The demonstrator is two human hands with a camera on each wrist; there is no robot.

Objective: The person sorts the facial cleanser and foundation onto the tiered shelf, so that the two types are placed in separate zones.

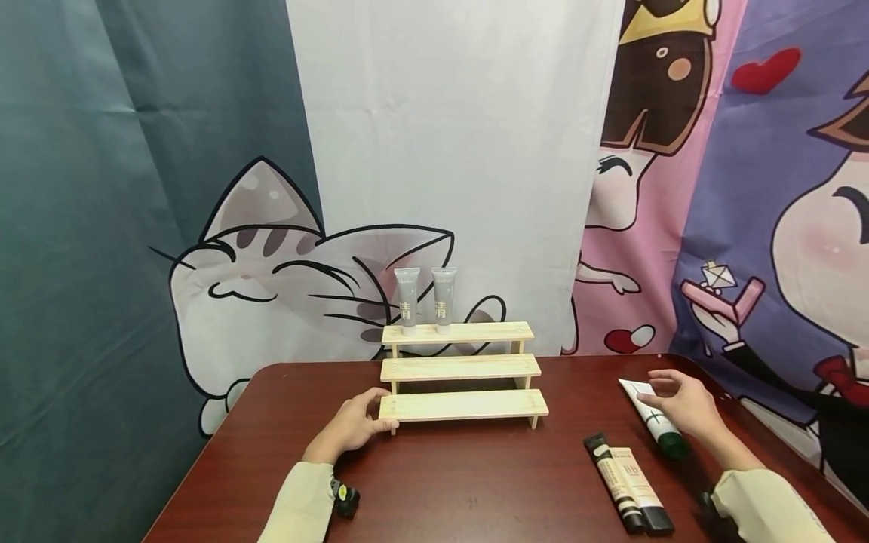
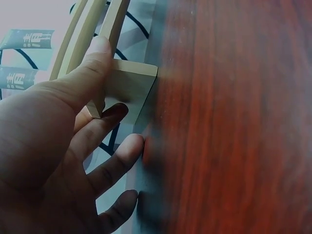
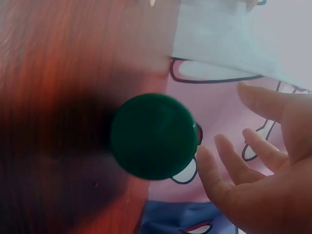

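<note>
Your display at the three-tier wooden stand (image 1: 468, 406) looks partway along: two clear tubes (image 1: 407, 298) are upright on the left part of its top tier, while three others, seemingly left to place, lie on the tabletop (image 1: 489, 483) to its right. Your left hand (image 1: 351, 424) pinches the stand's lower left end, thumb (image 2: 95, 63) above the bottom tier, fingers (image 2: 97, 127) beneath. Right of the stand, your right hand (image 1: 686, 407) is at the green-capped white tube (image 1: 648, 411), its fingers loosely spread with no firm hold evident; contact cannot be made out. The black-and-cream tube (image 1: 614, 483) and BB tube (image 1: 638, 486) lie side by side, nearer you than the stand, untouched.
</note>
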